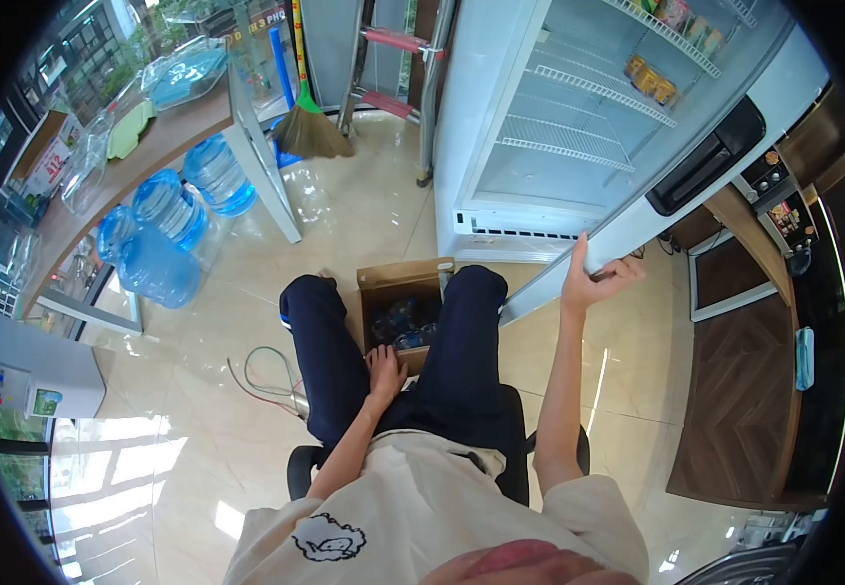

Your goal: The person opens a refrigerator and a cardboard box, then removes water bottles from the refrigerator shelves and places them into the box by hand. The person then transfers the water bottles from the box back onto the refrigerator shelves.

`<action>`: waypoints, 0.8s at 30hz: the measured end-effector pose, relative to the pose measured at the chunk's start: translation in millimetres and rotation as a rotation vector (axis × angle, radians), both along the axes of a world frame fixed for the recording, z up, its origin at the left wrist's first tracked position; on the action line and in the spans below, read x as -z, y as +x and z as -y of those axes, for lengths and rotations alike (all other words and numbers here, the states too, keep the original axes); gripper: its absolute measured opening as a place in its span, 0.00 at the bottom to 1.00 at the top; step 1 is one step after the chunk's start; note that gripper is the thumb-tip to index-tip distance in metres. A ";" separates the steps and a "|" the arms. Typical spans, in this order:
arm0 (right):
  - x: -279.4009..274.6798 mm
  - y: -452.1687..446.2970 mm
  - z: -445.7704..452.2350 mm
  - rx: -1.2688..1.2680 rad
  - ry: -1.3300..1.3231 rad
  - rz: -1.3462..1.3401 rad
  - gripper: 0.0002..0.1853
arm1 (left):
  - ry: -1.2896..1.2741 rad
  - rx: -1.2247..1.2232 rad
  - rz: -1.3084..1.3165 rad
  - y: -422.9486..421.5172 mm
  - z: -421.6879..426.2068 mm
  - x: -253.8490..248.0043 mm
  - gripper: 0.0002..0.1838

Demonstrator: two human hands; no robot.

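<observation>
My right hand (593, 280) grips the lower edge of the white fridge door (617, 239), which stands swung open toward me. The glass-door fridge (481, 127) has wire shelves with a few small packs (649, 80) on them. Between my knees, an open cardboard box (398, 275) stands on the floor with clear plastic bottles (408, 327) inside. My left hand (384, 375) is at the box's near edge, its fingers curled over the cardboard. I cannot make out the bottles' number or full shape.
Large blue water jugs (164, 239) stand under a wooden table (130, 175) at the left. A broom (307, 127) and a ladder (393, 68) are at the back. Thin wires (267, 375) lie on the tiled floor. A wooden counter (734, 390) stands on the right.
</observation>
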State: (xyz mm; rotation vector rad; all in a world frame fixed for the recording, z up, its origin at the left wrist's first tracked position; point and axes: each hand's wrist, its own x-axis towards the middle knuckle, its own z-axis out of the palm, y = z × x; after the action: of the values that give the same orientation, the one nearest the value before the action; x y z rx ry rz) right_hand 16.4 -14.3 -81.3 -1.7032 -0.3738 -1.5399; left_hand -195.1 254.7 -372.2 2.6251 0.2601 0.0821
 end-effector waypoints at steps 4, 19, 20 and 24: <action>-3.1 -2.4 -5.0 0.060 -0.021 -0.025 0.29 | -0.050 0.064 -0.031 -3.5 7.6 -3.8 0.29; -5.1 4.2 -7.9 -0.042 0.010 -0.011 0.32 | -0.008 0.133 -0.179 16.4 21.7 15.6 0.32; -6.0 4.8 -9.6 -0.055 0.027 -0.003 0.33 | -0.030 0.120 -0.194 17.3 22.5 18.1 0.32; -4.7 3.5 -13.2 -0.103 0.170 -0.053 0.38 | -0.074 0.084 -0.208 21.1 31.3 20.7 0.34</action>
State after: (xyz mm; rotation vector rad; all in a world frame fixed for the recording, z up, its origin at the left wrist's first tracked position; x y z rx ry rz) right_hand 19.8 -1.1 -76.7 -1.5648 -0.2900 -1.4083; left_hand -174.1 223.4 -392.9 2.5675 0.2182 -0.2263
